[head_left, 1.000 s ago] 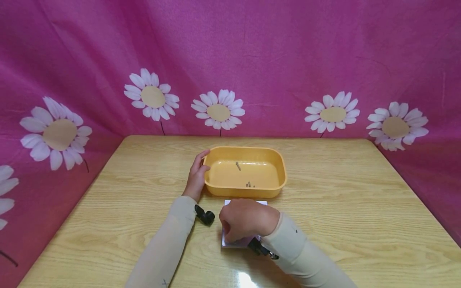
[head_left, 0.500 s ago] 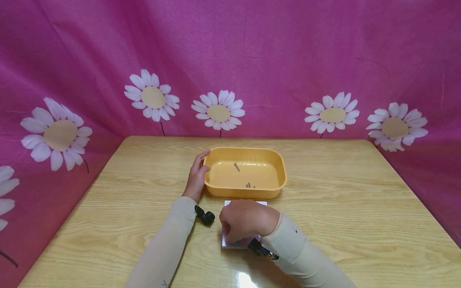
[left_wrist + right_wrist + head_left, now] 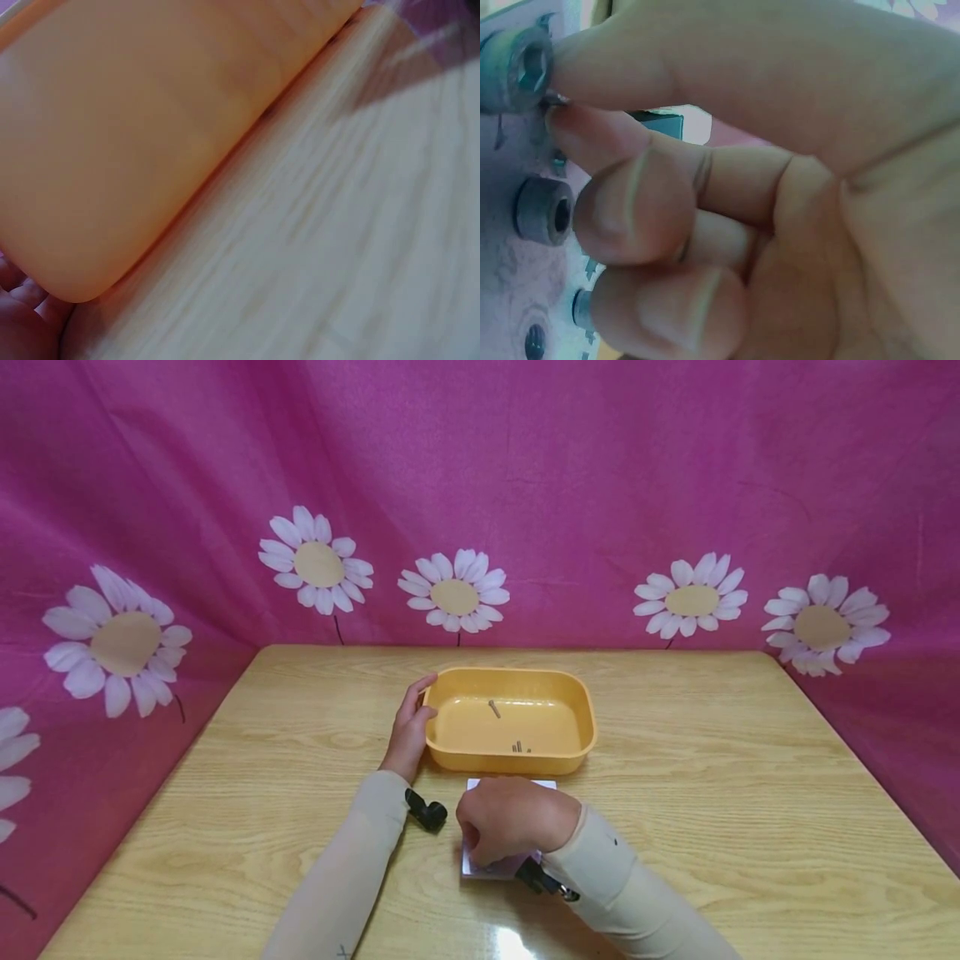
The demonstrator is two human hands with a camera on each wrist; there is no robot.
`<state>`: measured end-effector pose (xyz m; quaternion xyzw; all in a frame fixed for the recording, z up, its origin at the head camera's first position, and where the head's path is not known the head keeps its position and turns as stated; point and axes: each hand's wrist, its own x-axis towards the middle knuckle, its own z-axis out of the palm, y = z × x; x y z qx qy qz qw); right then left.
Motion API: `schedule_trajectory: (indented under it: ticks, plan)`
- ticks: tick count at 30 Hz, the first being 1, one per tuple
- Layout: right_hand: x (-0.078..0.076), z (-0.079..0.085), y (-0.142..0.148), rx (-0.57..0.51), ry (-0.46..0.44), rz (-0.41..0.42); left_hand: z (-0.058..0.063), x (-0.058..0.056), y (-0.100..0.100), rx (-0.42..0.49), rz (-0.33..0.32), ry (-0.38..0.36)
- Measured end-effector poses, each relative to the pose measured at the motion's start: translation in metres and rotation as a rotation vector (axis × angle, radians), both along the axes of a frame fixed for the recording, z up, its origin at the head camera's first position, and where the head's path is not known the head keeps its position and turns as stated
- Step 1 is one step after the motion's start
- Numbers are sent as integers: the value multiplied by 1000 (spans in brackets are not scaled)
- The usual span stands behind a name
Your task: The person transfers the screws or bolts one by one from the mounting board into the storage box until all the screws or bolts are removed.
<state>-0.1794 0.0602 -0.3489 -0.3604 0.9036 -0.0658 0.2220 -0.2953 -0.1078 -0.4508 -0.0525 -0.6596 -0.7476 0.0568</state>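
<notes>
My left hand (image 3: 407, 731) grips the left end of a yellow plastic tub (image 3: 517, 762), thumb at the rim and fingers along the outside. In front of the tub lies a small pale metal plate (image 3: 501, 867), mostly covered by my right hand (image 3: 517, 814). Close up in the right wrist view, socket head screws (image 3: 546, 211) stand in the plate, beside an open threaded hole (image 3: 535, 341). Thumb and index fingertip pinch a small dark metal piece (image 3: 556, 98) next to the upper screw (image 3: 517, 71); most of it is hidden. The other fingers curl in beside the plate.
Inside the tub lie one longer screw (image 3: 494, 709) and several short metal pins or screws (image 3: 517, 747). A wood-grain table (image 3: 712, 777) carries everything. Behind it hangs a magenta cloth (image 3: 570, 485) with daisies. Black wrist cameras (image 3: 427, 811) sit on both sleeves.
Both hands keep their places on the tub and over the plate. The whole head view has shifted down very slightly.
</notes>
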Motion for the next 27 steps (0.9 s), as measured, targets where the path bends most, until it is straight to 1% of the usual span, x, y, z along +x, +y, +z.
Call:
schedule_trajectory:
  ticks: [9, 10, 17, 21, 27]
  plan:
    - [2, -2, -2, 5, 15, 6, 1, 0, -2, 20, -31, -23]
    - [3, -2, -2, 7, 21, 7, 2, 1, -2, 16, -33, -24]
    - [3, -1, -2, 19, 39, 6, 24, 18, 1, -6, -28, -3]
    - [3, -1, -3, 17, 34, -2, 26, 19, 2, 9, -32, -10]
    - [4, -1, -4, 24, 29, -6, 26, 18, 2, 34, -43, -21]
